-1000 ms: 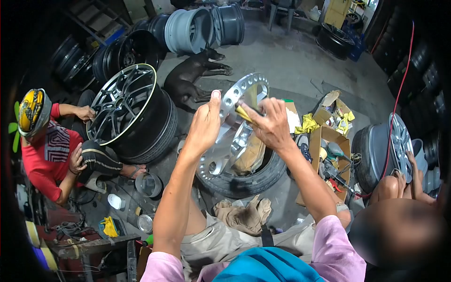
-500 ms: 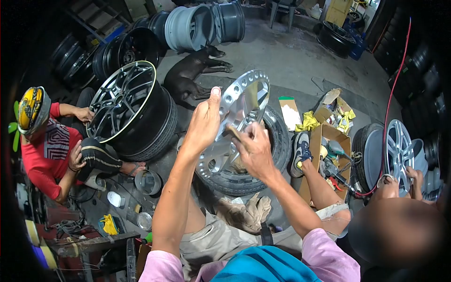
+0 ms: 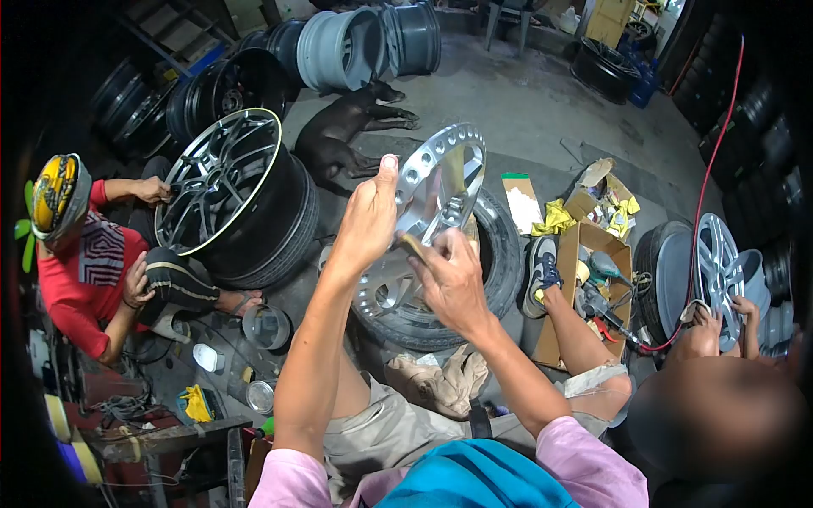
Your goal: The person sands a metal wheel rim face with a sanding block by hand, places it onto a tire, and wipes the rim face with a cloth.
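A shiny silver wheel face (image 3: 412, 216) with a row of holes along its rim stands tilted in front of me, over a tire (image 3: 506, 279) lying flat. My left hand (image 3: 369, 218) is closed around the near left edge of the wheel face, thumb pointing up. My right hand (image 3: 455, 284) pinches a small tan-brown piece that looks like folded sandpaper (image 3: 412, 245), held against the spokes near the middle. Part of the lower spokes is hidden behind my right hand.
A person in a red shirt (image 3: 102, 245) sits left beside a large dark wheel (image 3: 222, 182). A black dog (image 3: 343, 127) lies behind. An open cardboard box (image 3: 584, 245) with tools is right. Another person's hands (image 3: 724, 317) touch a silver wheel (image 3: 720, 271).
My right hand has shifted slightly left and down along the spokes with the sandpaper. My left hand stays on the edge. At right, the other person's hand has moved slightly up.
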Tool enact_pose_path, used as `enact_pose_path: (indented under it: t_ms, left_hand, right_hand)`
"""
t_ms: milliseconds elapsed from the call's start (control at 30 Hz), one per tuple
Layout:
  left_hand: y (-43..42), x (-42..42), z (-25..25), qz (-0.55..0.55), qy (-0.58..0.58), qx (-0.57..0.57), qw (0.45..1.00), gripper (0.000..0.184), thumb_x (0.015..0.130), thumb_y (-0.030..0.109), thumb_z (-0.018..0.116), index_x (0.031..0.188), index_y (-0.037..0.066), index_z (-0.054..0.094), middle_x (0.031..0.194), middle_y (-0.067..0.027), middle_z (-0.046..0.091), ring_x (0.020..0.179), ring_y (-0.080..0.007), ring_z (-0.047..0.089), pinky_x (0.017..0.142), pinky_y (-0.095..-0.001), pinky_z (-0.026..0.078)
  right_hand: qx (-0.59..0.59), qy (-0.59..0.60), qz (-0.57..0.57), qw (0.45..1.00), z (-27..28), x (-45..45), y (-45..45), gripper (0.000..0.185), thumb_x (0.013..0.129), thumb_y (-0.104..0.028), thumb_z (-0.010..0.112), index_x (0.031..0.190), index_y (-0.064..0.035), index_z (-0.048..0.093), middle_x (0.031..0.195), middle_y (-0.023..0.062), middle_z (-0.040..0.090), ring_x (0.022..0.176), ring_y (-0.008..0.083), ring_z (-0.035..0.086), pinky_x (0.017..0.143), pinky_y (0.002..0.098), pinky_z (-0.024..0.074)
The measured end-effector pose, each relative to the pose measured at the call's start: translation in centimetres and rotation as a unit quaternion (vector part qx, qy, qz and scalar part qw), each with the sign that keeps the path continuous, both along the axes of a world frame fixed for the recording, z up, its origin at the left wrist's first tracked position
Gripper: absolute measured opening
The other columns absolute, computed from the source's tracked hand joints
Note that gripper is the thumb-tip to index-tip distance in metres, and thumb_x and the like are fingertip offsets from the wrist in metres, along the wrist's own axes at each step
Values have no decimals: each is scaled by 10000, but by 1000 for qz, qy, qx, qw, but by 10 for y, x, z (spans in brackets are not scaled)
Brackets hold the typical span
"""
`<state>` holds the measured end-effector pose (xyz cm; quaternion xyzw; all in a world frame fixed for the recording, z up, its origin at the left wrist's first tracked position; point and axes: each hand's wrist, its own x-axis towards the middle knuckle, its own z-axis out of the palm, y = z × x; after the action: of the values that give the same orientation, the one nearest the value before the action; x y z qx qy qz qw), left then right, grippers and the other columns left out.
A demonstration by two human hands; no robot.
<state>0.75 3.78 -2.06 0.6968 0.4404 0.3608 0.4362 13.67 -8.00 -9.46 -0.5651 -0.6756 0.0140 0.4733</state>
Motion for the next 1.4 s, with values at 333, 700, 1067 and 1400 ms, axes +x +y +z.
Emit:
enact_pose_path:
  t_ms: [333,700,1067,1400]
  left_hand:
    - [-2,-2,6,5,27,-16,999,773,1132,606,285,773,-35,524,664,-66,468,698,-170,427,668,-409,409]
    - [-3,-16,6,7,-30,-71,997,712,1125,617,350,886,23,663,770,4,560,699,-82,447,650,-267,373]
    - [1,-14,5,17,-30,-73,997,703,1121,620,360,874,34,657,738,19,548,652,-72,432,617,-257,366]
    - [4,-15,4,16,-13,-42,999,731,1122,628,337,854,27,655,742,14,544,670,-87,432,634,-283,361]
  right_hand:
    - [5,28,-63,998,0,23,4,349,955,-192,727,1301,-168,771,891,51,531,853,225,528,793,387,410]
    - [-34,365,88,926,-36,8,-10,498,1143,-301,453,1564,-40,506,1218,93,725,793,88,562,664,241,505]
    - [52,303,107,945,-28,-26,16,420,1062,-206,607,1441,-25,622,1349,164,713,1161,348,730,963,382,579]
    - [19,290,83,953,-24,-27,11,420,1086,-259,564,1435,-32,625,1333,185,714,1147,352,736,930,399,600]
